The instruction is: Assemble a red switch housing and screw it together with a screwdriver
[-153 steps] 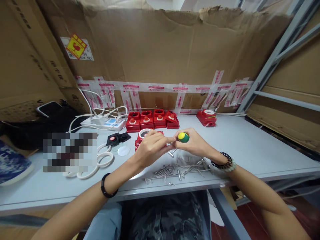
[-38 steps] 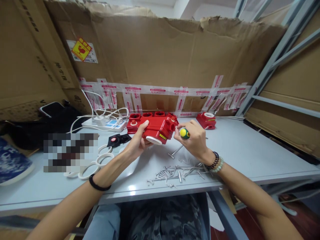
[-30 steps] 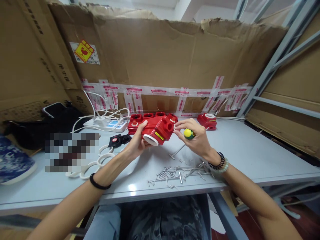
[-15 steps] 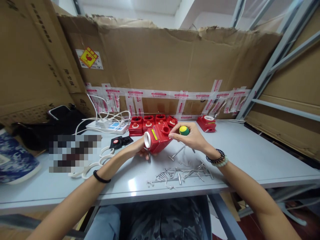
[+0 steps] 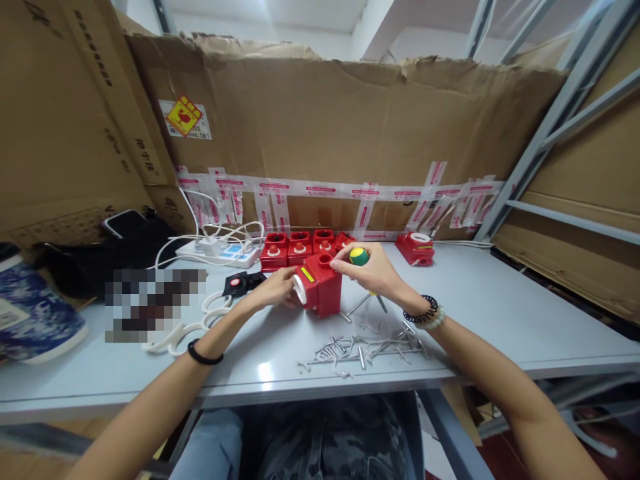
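A red plastic box (image 5: 323, 290) with a white round cap on its left side stands upright on the grey table (image 5: 500, 307). My left hand (image 5: 275, 291) grips it from the left. My right hand (image 5: 367, 272) is closed round a screwdriver with a green and yellow handle (image 5: 359, 256), fingertips at the box's top right edge. A loose pile of long metal screws (image 5: 363, 347) lies just in front of the box.
A row of red boxes (image 5: 300, 247) stands behind, another red box (image 5: 415, 248) to the right. A power strip with white cables (image 5: 220, 250), black parts (image 5: 240, 283) and a dark bag (image 5: 100, 257) lie left. Cardboard walls enclose the back and left; a metal rack stands right.
The red box, held tilted in the air, has been turned upright and set down on the table. Both hands came down with it; my right hand kept the screwdriver.
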Motion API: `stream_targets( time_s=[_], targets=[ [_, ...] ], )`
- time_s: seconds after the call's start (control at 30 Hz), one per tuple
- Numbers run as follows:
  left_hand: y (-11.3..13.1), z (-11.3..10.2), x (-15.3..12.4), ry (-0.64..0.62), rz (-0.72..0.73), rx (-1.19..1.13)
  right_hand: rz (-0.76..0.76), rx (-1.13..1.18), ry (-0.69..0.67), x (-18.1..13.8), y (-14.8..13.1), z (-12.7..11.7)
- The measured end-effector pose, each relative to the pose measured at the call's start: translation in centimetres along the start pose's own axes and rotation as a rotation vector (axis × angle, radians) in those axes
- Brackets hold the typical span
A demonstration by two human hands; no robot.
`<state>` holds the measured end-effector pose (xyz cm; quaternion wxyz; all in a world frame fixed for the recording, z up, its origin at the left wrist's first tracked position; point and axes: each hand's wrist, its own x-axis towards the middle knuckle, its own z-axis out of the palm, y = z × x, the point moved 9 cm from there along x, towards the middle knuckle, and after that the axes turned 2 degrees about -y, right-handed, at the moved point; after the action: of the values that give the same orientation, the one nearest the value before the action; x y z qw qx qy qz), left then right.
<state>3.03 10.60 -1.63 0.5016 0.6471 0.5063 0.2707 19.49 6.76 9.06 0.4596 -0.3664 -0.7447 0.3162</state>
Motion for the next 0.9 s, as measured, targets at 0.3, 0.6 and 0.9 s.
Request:
stream_targets(
  time_s=[0.3, 0.6, 0.9],
  targets=[
    [6.6, 1.3, -3.4, 0.122, 0.547, 0.213, -0.090, -0.111, -0.003, 0.4, -0.7, 1.3],
    [6.8, 0.9, -3.8, 0.235, 0.620, 0.275, -0.150, -0.081, 0.287, -0.1, -3.2, -3.9],
    [8.7, 1.3, -5.6, 0.184, 0.689, 0.448, -0.218, 0.576, 0.410, 2.1, -8.1, -6.8]
  ],
)
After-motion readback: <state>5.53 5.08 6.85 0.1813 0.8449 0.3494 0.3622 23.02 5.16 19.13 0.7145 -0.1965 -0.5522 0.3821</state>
